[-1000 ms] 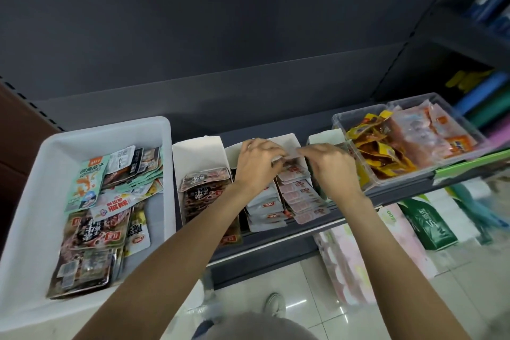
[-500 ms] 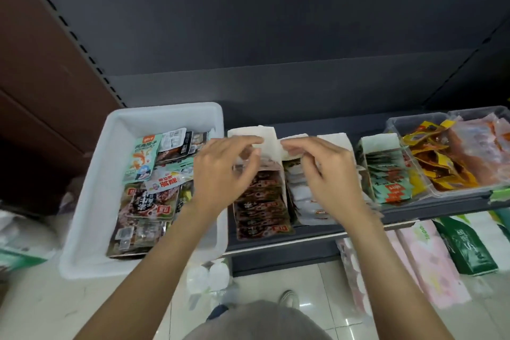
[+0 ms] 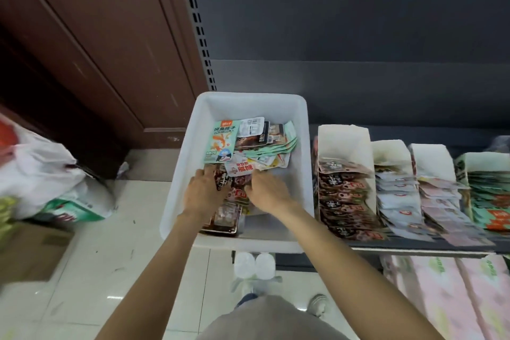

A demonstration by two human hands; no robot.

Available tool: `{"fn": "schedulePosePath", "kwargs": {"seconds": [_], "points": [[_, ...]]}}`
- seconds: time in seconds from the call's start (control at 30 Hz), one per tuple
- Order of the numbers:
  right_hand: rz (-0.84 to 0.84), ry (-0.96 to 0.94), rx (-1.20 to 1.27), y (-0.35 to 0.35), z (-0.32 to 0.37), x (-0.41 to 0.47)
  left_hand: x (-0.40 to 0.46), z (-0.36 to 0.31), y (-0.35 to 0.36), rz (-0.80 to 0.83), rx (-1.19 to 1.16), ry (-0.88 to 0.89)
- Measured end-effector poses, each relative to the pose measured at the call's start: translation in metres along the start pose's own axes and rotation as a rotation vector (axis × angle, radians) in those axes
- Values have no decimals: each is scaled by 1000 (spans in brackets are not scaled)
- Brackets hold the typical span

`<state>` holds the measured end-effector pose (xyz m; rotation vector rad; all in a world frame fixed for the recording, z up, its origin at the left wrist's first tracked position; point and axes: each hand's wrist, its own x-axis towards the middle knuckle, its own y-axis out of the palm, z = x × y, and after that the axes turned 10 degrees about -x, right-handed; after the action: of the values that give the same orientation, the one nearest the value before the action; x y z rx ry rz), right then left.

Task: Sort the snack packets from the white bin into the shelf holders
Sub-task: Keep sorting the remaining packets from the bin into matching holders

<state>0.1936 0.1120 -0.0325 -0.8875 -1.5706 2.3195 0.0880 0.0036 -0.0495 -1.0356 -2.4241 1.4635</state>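
My two hands moved from the shelf holders [image 3: 345,146] back into the white bin [image 3: 248,103], so sorting continues. My left hand [image 3: 202,193] and right hand [image 3: 266,192] rest with bent fingers on the dark snack packets [image 3: 234,183] at the near side; a real grip I cannot tell.

Setting: a small retail shop. Evidence: dark metal display shelf [image 3: 414,243] backed by a grey panel, with a perforated slotted upright [image 3: 197,22] of the kind used for shop racking. White cardboard holders [image 3: 343,141] stand in a row on the shelf, each filled with overlapping snack packets [image 3: 345,196] of one sort. Wrapped tissue packs [image 3: 447,298] stacked below. Floor is glossy pale tile [image 3: 82,270]; brown wood panelling [image 3: 96,36] at left.
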Motion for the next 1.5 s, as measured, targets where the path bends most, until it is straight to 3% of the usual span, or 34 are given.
{"fn": "schedulePosePath", "kwargs": {"seconds": [0.17,0.4,0.57,0.73,0.87,0.93,1.0,1.07,1.13,1.2,1.27,1.37,1.43,1.5], "points": [[51,83,132,12,10,10,5,-1,-2,16,-93,-41],[10,165,245,9,3,-6,-2,-7,-13,96,-750,-249],[-2,89,218,-13,-6,-36,-38,-22,-35,126,-1070,-252],[-33,-2,339,-45,-24,-63,-66,-34,-54,3,-1044,-139],[-228,-34,531,-54,-41,-75,-81,-53,-60,-132,-948,97],[-423,-83,418,-55,-51,-86,-81,-62,-55,-192,-1003,91],[-547,-216,156,-56,-62,-96,-78,-71,-47,-203,-1153,-22],[-574,-363,-117,-57,-69,-100,-76,-84,-41,-157,-1286,-106],[-694,-435,-205,-53,-70,-100,-76,-96,-39,-82,-1380,-132],[-919,-384,-14,-57,-69,-99,-77,-105,-39,15,-1353,-106],[-1018,-199,391,-68,-67,-102,-78,-108,-39,68,-1241,-53],[-652,8,1107,-81,-77,-103,-79,-114,-42,66,-1062,102],[-522,39,1243,-83,-88,-103,-79,-124,-42,139,-1024,183],[-577,30,1219,-87,-93,-107,-72,-134,-38,131,-943,307]]}}
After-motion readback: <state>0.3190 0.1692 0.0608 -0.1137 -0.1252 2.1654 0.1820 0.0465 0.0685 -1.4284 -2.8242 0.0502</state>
